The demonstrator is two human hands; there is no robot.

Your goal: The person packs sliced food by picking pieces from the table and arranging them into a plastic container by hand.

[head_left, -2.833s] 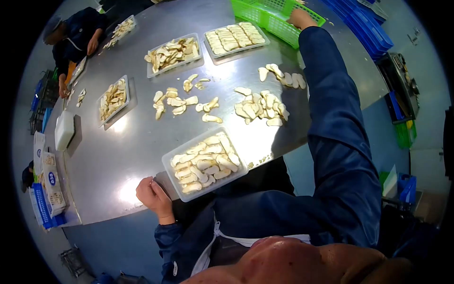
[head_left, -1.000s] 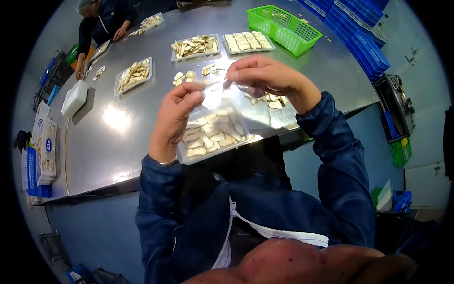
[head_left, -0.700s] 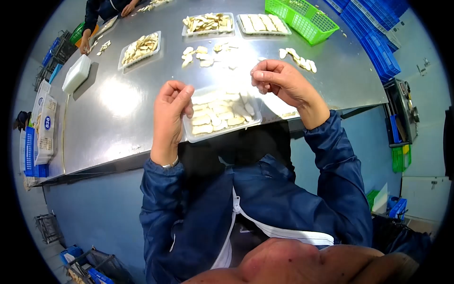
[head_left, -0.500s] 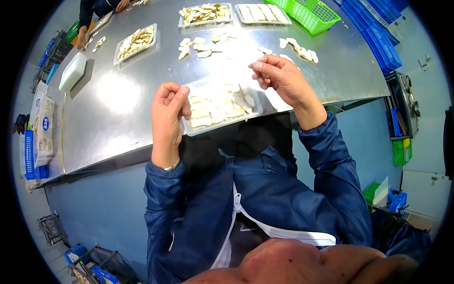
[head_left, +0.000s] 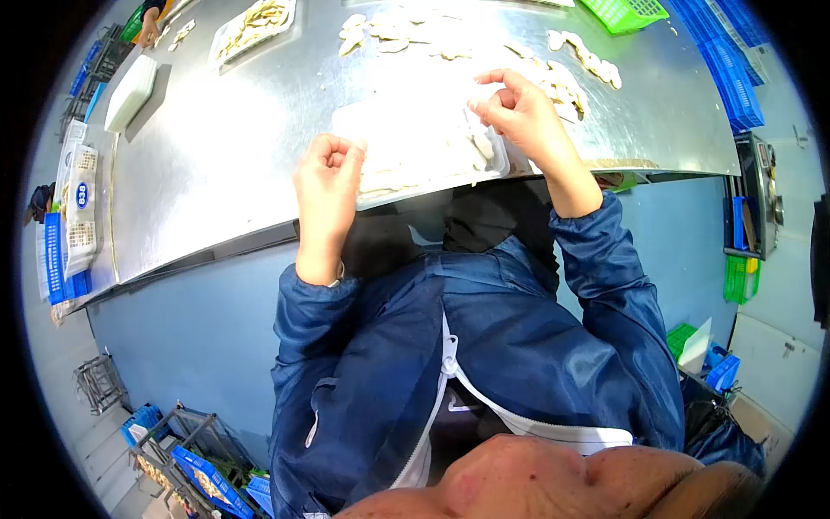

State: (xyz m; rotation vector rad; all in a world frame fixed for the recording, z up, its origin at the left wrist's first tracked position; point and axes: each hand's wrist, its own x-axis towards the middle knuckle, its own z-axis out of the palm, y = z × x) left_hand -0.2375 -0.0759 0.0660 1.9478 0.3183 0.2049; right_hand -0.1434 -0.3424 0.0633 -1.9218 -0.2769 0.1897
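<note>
A clear plastic tray [head_left: 393,197] lies at the table's near edge, holding rows of pale flat slices that look like mushroom; glare washes out much of it. At its left rim is my left hand [head_left: 328,186], fingers curled and thumb pressed against the index finger. Whatever is in that pinch does not show. Over the tray's far right side, my right hand [head_left: 523,117] is bent with thumb and index fingertips towards each other. Strong glare hides what lies between them. Loose slices [head_left: 562,86] are spread on the table just beyond my right hand.
More slices [head_left: 393,39] lie on the steel table [head_left: 199,190]. A filled tray [head_left: 255,26] stands at the back left, near white stacked trays [head_left: 132,93]. A green basket [head_left: 627,13] and blue crates [head_left: 722,78] are at right. Another person's hand [head_left: 149,33] shows top left.
The view has shifted, so the table and tray sit higher in the picture. My right thumb and index finger look farther apart than before. My left hand stays pinched by the tray's left side.
</note>
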